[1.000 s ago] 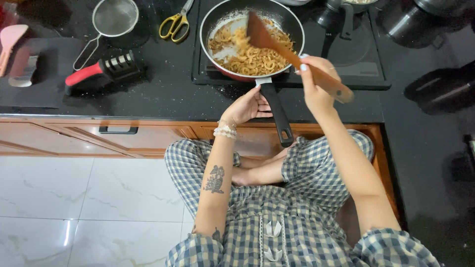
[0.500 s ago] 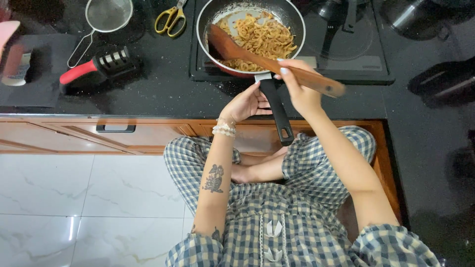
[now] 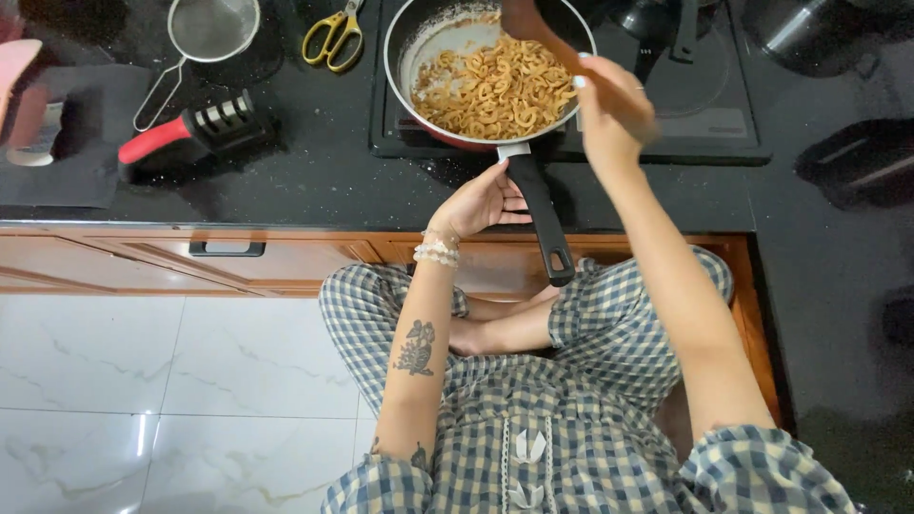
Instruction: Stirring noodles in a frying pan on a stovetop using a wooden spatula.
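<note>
A frying pan (image 3: 419, 43) full of brown noodles (image 3: 495, 90) sits on a black cooktop (image 3: 705, 114). My left hand (image 3: 481, 202) rests against the pan's black handle (image 3: 538, 209), fingers curled around its near side. My right hand (image 3: 609, 109) grips a wooden spatula (image 3: 538, 24), whose blade reaches over the pan's far right rim above the noodles. A bead bracelet circles my left wrist and a tattoo marks the forearm.
On the black counter lie yellow-handled scissors (image 3: 331, 36), a mesh strainer (image 3: 205, 33) and a red-and-black knife sharpener (image 3: 190, 133). Dark pots (image 3: 800, 29) stand at the back right. Wooden drawers (image 3: 228, 252) run below the counter; white marble floor tiles (image 3: 143, 381) spread at left.
The spatula has swung from the pan's left side to its far right rim, turning the noodles. My left hand stays at the handle. The view has shifted slightly.
</note>
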